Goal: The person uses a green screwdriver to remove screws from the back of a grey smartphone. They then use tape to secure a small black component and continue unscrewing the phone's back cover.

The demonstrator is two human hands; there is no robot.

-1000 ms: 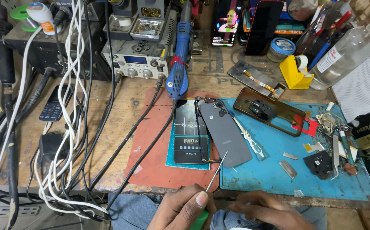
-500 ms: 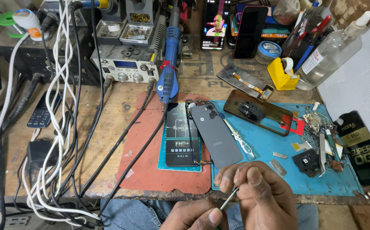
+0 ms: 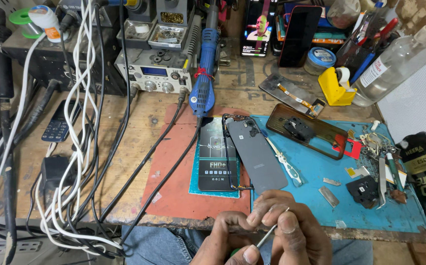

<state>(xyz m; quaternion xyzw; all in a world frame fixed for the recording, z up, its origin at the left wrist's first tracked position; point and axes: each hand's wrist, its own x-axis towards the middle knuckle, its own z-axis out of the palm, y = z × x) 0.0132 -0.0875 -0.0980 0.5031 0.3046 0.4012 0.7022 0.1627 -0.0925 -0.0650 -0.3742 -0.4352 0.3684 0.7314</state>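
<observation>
Using the grey phone back [image 3: 257, 154] in the middle of the table [image 3: 124, 142] as the marker, here is what is lying around it.

Far to its left, white and black cables [image 3: 83, 122] are hanging down over the table edge, and a small keypad phone [image 3: 58, 122] is lying among them. Just left of the phone back, a screen protector pack [image 3: 215, 162] is resting on a red mat [image 3: 173, 167]. Behind it, a blue hot air tool [image 3: 204, 88] is lying with its tip pointing toward the phone back.

Right below the phone back, at the table's near edge, the left hand [image 3: 232, 243] and the right hand [image 3: 291, 230] are closing together around a thin metal tool [image 3: 271, 229]. The tool is slanting, its tip pointing up and to the right, its long side running from lower left to upper right. The fingers are hiding its handle. Nothing is standing between the tool and the phone back.

To the right, a brown phone frame [image 3: 306, 130] is lying on a blue mat [image 3: 321, 196]. Farther right, tweezers [image 3: 382, 179] and small parts are lying, with a yellow tape holder [image 3: 335, 88] and a clear bottle [image 3: 399, 61] behind.
</observation>
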